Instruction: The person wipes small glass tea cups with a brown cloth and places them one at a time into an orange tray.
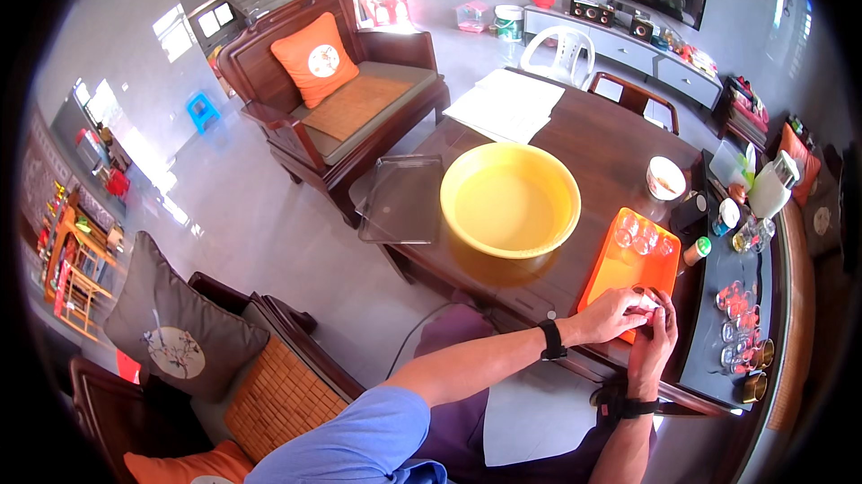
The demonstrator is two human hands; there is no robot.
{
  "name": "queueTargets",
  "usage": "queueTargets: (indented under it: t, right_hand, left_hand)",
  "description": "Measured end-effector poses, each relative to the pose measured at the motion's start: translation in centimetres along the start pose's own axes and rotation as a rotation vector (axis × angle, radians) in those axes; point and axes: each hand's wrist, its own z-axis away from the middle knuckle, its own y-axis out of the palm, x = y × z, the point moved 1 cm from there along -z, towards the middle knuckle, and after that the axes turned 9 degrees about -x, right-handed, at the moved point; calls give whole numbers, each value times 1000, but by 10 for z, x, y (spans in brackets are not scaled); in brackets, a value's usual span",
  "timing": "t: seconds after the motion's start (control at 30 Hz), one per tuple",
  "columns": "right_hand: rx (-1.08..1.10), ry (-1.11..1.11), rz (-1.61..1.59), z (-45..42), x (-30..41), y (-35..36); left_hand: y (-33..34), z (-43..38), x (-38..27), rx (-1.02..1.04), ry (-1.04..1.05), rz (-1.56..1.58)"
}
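My left hand [614, 315] and my right hand [654, 336] meet over the near end of an orange plastic tray [626, 272]. Between their fingertips they hold a small object [650, 317], mostly hidden; it looks like a small glass cup, but I cannot tell for sure. Several small clear glass cups [644, 239] stand at the tray's far end. Left of the tray, a large yellow plastic basin [510, 248] holds water. More small glasses [737, 332] are grouped on a dark tea tray [714, 376] to the right of my hands.
On the wooden table [592, 140] lie white papers [505, 103] and a clear plastic lid [403, 198] at the left edge. A bowl [665, 178], a green-capped container [698, 251] and a white thermos jug [773, 186] stand rightward. Wooden armchairs [397, 49] flank the table.
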Motion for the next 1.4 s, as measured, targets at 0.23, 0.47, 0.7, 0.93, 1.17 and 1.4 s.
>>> queueTargets:
  t: [0.23, 0.47, 0.7, 0.93, 1.17, 1.4]
  right_hand:
    - [-90, -34, 156, 9, 2, 7]
    - [-64, 14, 192, 8, -7, 0]
    - [-26, 56, -9, 10, -9, -1]
    - [-11, -488, 774, 37, -7, 27]
    - [-9, -640, 815, 26, -9, 35]
    - [-69, -381, 490, 7, -1, 22]
  left_hand:
    - [6, 3, 8, -30, 84, -354]
    - [5, 8, 19, -58, 305, -642]
    - [-10, -3, 4, -110, 127, -623]
    - [-13, 1, 18, -112, 93, -618]
    - [-2, 4, 15, -38, 163, -367]
    - [3, 10, 1, 67, 269, -316]
